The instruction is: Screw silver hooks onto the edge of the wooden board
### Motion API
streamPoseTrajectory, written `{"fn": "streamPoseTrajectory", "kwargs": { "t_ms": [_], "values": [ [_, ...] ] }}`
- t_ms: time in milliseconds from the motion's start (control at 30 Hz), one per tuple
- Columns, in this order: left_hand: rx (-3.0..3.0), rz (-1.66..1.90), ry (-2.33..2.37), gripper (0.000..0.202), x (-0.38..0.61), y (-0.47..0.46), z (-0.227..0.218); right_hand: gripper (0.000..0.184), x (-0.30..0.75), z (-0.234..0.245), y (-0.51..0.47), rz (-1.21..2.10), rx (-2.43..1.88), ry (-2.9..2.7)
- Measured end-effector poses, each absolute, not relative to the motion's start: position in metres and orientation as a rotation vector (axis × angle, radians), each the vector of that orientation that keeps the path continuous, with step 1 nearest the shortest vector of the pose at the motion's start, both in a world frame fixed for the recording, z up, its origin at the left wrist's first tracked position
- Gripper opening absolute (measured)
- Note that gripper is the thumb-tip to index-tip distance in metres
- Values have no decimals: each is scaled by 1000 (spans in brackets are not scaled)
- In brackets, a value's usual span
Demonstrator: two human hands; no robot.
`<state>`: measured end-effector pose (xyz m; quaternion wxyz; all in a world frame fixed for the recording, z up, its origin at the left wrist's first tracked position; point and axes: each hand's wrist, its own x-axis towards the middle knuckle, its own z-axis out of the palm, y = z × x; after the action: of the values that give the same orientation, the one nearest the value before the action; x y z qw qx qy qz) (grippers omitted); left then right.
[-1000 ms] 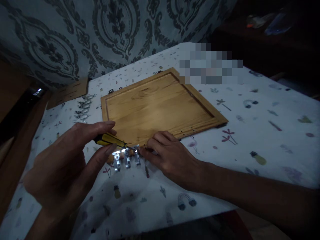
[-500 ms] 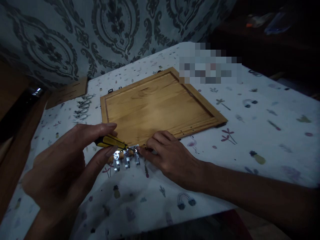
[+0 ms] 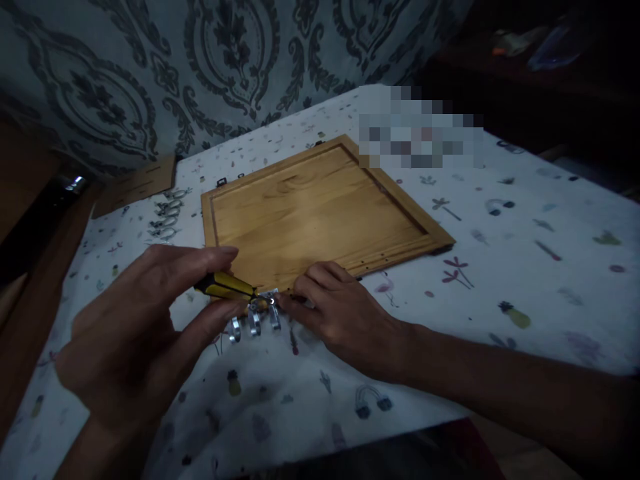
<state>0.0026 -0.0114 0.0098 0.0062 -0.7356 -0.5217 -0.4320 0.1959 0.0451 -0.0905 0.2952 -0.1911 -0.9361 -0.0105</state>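
My left hand (image 3: 145, 327) is closed round a yellow-and-black screwdriver (image 3: 225, 285), thumb and fingers pinching the handle, with its tip pointing right at a metal hook (image 3: 273, 310). Three shiny metal hooks (image 3: 253, 321) hang along the near edge of a wooden board (image 3: 315, 213) that lies flat on the table. My right hand (image 3: 340, 313) rests on the tablecloth just right of the hooks, its fingertips pressed together against the rightmost hook at the board's edge.
A white tablecloth (image 3: 500, 267) with small printed figures covers the table. Several spare metal hooks (image 3: 167, 217) lie left of the board, beside a small wooden piece (image 3: 135, 187). A patterned curtain (image 3: 200, 67) hangs behind. Dark furniture stands at the right rear.
My left hand has shifted slightly right and turned a little with the screwdriver, covering the leftmost hook more. My right hand has stayed in place.
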Motion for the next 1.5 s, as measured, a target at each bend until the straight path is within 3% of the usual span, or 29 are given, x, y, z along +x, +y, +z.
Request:
{"fn": "streamPoseTrajectory", "kwargs": {
  "t_ms": [267, 433, 833, 1500],
  "values": [
    [-2251, -1260, -1790, 31, -3, -16, 12, 19, 197, -90, 46, -39, -504, -2504],
    [-2347, -1213, -1657, 24, -6, -14, 15, 23, 197, -91, 46, -28, -512, -2509],
    [-2356, -1417, -1637, 36, -5, -11, 11, 15, 196, -91, 46, -17, -499, -2501],
    [-2425, -1286, -1539, 38, -7, -9, 10, 17, 197, -91, 46, -41, -503, -2510]
  ]
}}
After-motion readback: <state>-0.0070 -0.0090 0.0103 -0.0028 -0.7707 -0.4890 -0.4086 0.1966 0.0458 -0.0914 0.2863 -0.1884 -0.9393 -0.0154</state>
